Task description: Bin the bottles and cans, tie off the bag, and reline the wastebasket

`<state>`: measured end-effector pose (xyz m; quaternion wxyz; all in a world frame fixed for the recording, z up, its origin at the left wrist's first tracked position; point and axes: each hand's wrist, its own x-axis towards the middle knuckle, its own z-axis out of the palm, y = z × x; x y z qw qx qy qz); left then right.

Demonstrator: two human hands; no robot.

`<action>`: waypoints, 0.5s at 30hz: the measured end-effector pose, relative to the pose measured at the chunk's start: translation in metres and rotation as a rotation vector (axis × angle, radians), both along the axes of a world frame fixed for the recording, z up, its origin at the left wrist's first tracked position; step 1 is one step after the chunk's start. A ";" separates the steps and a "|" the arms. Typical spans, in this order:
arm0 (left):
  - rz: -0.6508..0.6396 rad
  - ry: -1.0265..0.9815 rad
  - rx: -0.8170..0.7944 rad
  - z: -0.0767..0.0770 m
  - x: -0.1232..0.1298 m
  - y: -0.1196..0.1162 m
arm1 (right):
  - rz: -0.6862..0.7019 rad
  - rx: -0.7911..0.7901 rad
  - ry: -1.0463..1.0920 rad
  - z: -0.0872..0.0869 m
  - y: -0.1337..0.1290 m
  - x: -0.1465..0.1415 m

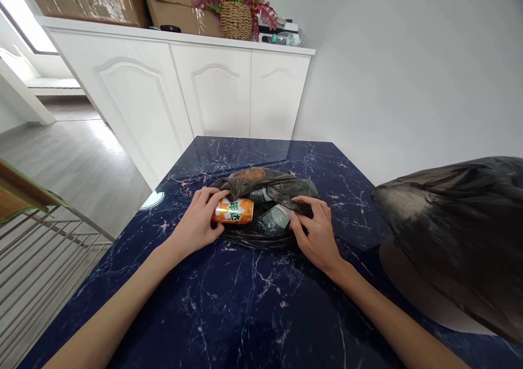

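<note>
On the table lies a thin black plastic bag [281, 183], its mouth spread toward me. An orange drink can [235, 211] with green and white lettering rests on its side in the opening. My left hand [200, 219] is closed around the can's left end, fingers above and thumb below, by the bag's edge. To the right of the can is a clear plastic bottle [274, 220] with a pale label, partly under the bag. My right hand [316, 230] pinches the bag's right rim beside that bottle. Another orange item shows dimly through the film at the back.
The dark blue marbled table [253, 303] carries a bin [425, 287] lined with a black bag [461, 227] at right. Behind stands a white cabinet [216, 91] with cardboard boxes [90, 1], a wicker flower basket [236, 20] and a bottle [286, 38]. A metal rack [53, 260] stands at left.
</note>
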<state>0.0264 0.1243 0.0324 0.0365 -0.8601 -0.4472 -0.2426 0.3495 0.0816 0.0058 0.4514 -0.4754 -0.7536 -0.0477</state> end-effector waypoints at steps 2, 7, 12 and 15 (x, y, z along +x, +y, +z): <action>-0.007 -0.004 0.011 0.001 0.000 0.000 | 0.004 -0.004 -0.002 0.000 0.000 0.000; -0.030 -0.129 0.059 0.009 0.003 -0.002 | 0.011 0.001 0.002 0.001 0.000 0.000; 0.273 -0.642 -0.018 0.017 0.009 -0.003 | 0.012 -0.012 0.013 0.000 0.000 0.001; 0.365 -0.904 -0.019 0.019 0.001 0.007 | 0.012 -0.008 0.020 0.000 0.001 0.001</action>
